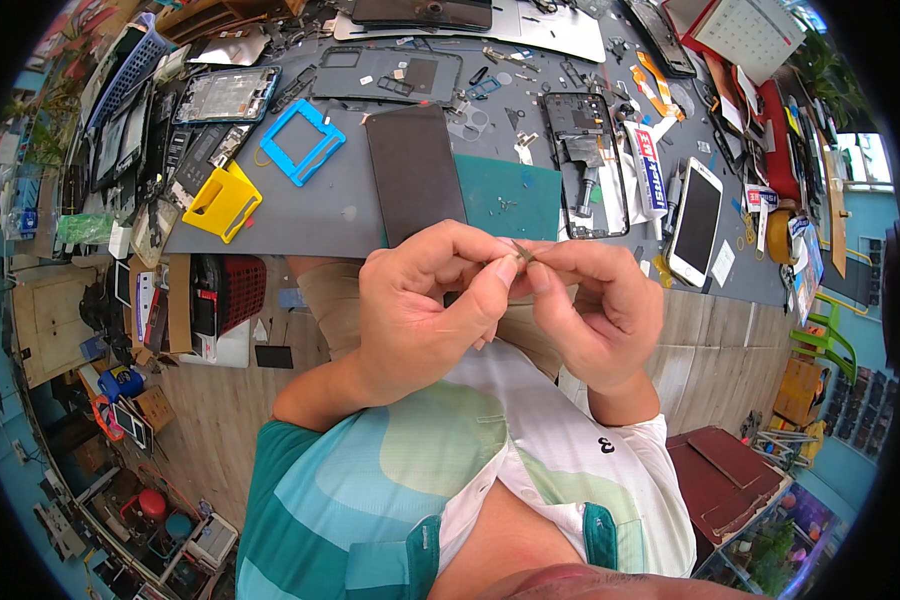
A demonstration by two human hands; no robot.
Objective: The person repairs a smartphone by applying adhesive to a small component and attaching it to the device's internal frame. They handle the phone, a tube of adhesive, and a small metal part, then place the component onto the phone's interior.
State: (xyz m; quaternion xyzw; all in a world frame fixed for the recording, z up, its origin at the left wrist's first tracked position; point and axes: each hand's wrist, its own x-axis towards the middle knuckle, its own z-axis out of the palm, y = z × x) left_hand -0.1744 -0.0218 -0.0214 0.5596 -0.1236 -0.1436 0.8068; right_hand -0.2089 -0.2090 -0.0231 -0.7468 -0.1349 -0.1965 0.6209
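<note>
A short-sleeved shirt [390,490] in teal, pale green and white, worn by the person, occupies the foreground. Above it, the left hand [420,295] and right hand [605,310] meet at the near edge of the grey counter [320,225]. In each, the grip is nearly closed, thumb and forefinger pinched together; between the two sets of fingertips sits a small, thin part [523,256], too small and too covered to identify. Beyond the hands lies a dark flat panel [416,165], its near end partly hidden by the left hand; beside it is a teal mat [530,190] bearing tiny fragments [506,204]. To the left lie a yellow frame [222,202] and, farther back, a blue frame [288,150]. To the right lie a black phone housing [574,135], a white, red and blue carton [646,168] and a white phone [698,215] with a dark screen.
</note>
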